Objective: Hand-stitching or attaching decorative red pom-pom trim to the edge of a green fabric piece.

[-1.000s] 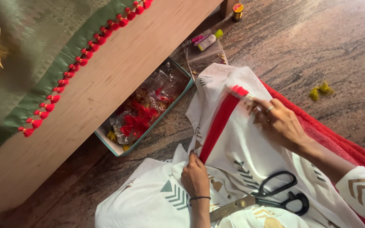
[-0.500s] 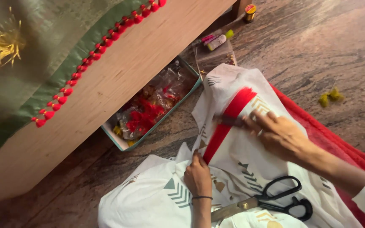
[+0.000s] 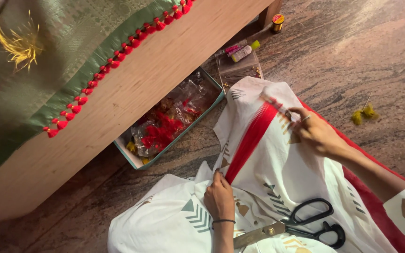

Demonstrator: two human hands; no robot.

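Left hand: I see my left hand (image 3: 219,197) low in the view, fingers pinched tight on the near end of the red threads (image 3: 251,137), resting on the white printed cloth (image 3: 277,178); a dark band circles the wrist.
Right hand: my right hand (image 3: 316,133) is up and to the right, fingers closed on the far end of the same bundle, where a small comb-like tool (image 3: 277,105) shows at the fingertips, though it is blurred.
Red threads: they run taut and straight between my two hands, slanting across the cloth over my lap.
Scissors: black-handled scissors (image 3: 292,225) lie on the cloth just right of my left wrist, untouched.
Tray: a pale blue tray (image 3: 132,157) of red and yellow bits in plastic bags sits on the floor beside the wooden frame (image 3: 118,107).
Green fabric: green fabric (image 3: 48,65) with red tassels along its edge hangs over the frame.
Floor: yellow tassels (image 3: 364,112) lie well apart on the right; a thread spool (image 3: 277,21) stands near the frame's leg.
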